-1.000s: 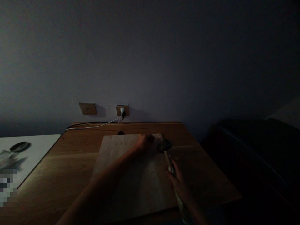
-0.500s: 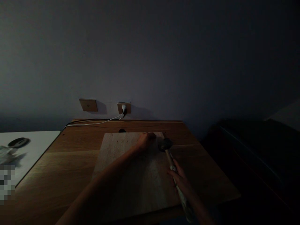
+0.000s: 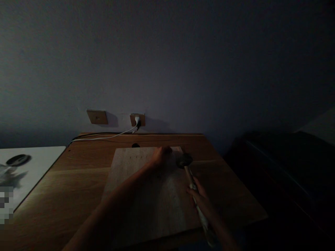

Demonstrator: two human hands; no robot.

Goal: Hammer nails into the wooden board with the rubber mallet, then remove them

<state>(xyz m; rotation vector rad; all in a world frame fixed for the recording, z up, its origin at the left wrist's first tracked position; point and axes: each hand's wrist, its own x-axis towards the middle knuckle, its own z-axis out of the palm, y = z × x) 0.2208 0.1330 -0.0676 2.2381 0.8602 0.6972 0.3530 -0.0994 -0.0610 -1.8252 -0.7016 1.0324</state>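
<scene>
Hammer (image 3: 200, 211) gripped by the right hand (image 3: 202, 198), fingers wrapped about mid-handle, its head (image 3: 184, 160) at the board's (image 3: 146, 202) right edge near the far corner, contact not discernible. Head judged weighty, handle stiff and perhaps slick, so best held well back from the head. Left hand (image 3: 160, 156) seen curled at the board's far right, right of a row of dark marks (image 3: 136, 157); whether anything is pinched cannot be told.
</scene>
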